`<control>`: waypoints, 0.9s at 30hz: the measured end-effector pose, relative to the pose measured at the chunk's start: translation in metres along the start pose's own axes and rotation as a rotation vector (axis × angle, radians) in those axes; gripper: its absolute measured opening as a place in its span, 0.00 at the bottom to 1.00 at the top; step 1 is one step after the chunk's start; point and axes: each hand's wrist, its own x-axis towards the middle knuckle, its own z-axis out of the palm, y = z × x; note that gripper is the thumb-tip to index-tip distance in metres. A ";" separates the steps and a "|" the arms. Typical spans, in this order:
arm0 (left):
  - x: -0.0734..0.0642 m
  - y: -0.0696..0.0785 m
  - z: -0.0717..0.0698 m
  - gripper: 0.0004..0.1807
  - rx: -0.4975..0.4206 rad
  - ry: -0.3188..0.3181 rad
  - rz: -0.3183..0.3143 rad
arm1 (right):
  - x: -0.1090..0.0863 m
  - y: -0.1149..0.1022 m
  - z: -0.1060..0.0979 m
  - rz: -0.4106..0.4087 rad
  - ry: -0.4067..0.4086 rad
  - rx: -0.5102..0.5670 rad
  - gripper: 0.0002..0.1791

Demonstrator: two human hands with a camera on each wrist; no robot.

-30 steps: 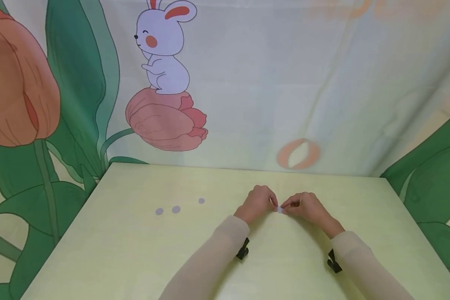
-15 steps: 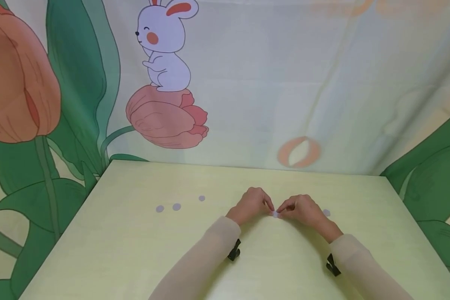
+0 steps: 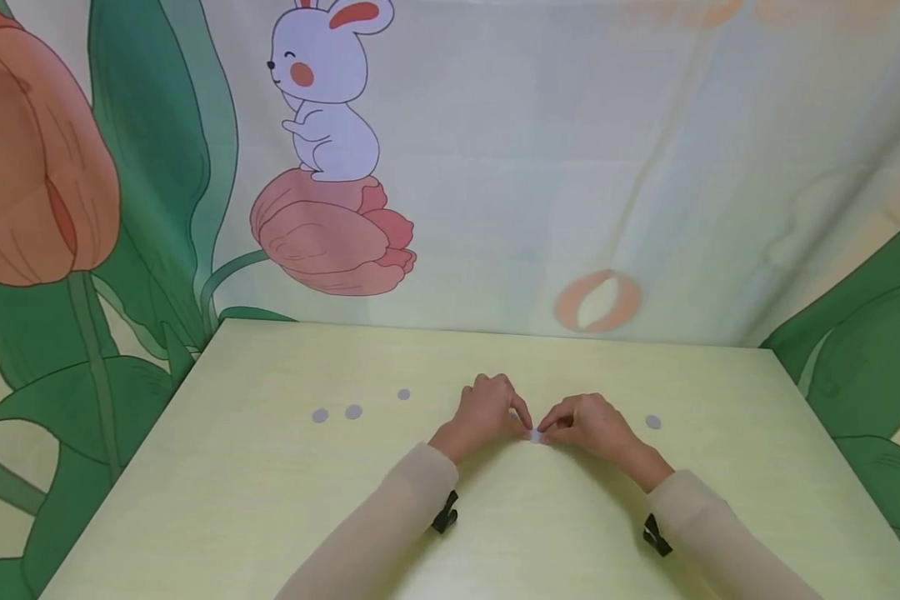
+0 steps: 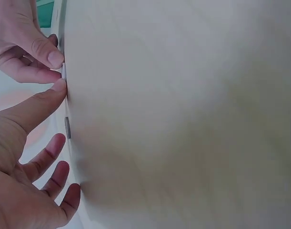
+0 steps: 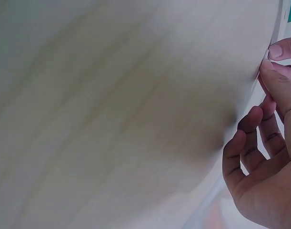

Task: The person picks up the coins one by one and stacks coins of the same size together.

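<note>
A small pale lavender disc (image 3: 535, 436) sits between my hands, close over the table. My left hand (image 3: 487, 414) holds its left edge with thumb and forefinger. From the other side, my right hand (image 3: 591, 425) holds the right edge the same way. In the left wrist view the disc (image 4: 64, 71) shows edge-on between the fingertips, with a second disc (image 4: 67, 128) lying beyond the left hand. The left hand's other fingers are spread and loosely bent. In the right wrist view, the right hand's (image 5: 266, 157) other fingers curl loosely near the table surface.
Three like discs lie on the pale yellow table (image 3: 270, 500) to the left: an outer disc (image 3: 320, 416), a middle disc (image 3: 354, 412) and a farther disc (image 3: 403, 394). Another disc (image 3: 653, 422) lies right of the right hand. A printed curtain (image 3: 495, 167) hangs behind the table.
Both hands have moved left and slightly toward the person, with the held disc between them. The disc at the right, hidden behind the right hand at first, has come into view.
</note>
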 end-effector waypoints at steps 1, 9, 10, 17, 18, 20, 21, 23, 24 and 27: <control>-0.002 -0.002 0.000 0.05 0.010 0.002 -0.002 | 0.001 -0.002 0.001 -0.003 -0.003 0.000 0.04; -0.015 -0.011 0.000 0.04 -0.001 0.023 -0.037 | 0.005 -0.018 0.007 -0.007 -0.023 0.026 0.03; -0.016 -0.012 -0.001 0.04 -0.011 0.024 -0.040 | 0.006 -0.019 0.007 -0.002 -0.027 0.026 0.03; -0.024 -0.018 -0.008 0.03 -0.056 0.017 -0.031 | 0.012 -0.026 0.013 0.013 -0.039 0.015 0.03; -0.026 -0.019 -0.008 0.03 -0.055 0.019 -0.028 | 0.013 -0.027 0.014 0.013 -0.040 0.014 0.03; -0.028 -0.022 -0.010 0.03 -0.053 0.017 -0.025 | 0.015 -0.029 0.016 0.002 -0.039 0.017 0.03; -0.029 -0.023 -0.012 0.02 -0.048 0.017 -0.019 | 0.016 -0.030 0.017 -0.003 -0.039 0.019 0.03; -0.031 -0.026 -0.013 0.02 -0.043 0.016 -0.011 | 0.018 -0.033 0.018 -0.008 -0.040 0.024 0.03; -0.031 -0.028 -0.014 0.02 -0.038 0.016 -0.006 | 0.018 -0.034 0.019 -0.004 -0.042 0.027 0.03; -0.034 -0.033 -0.014 0.02 -0.035 0.012 0.005 | 0.020 -0.038 0.022 0.002 -0.041 0.031 0.03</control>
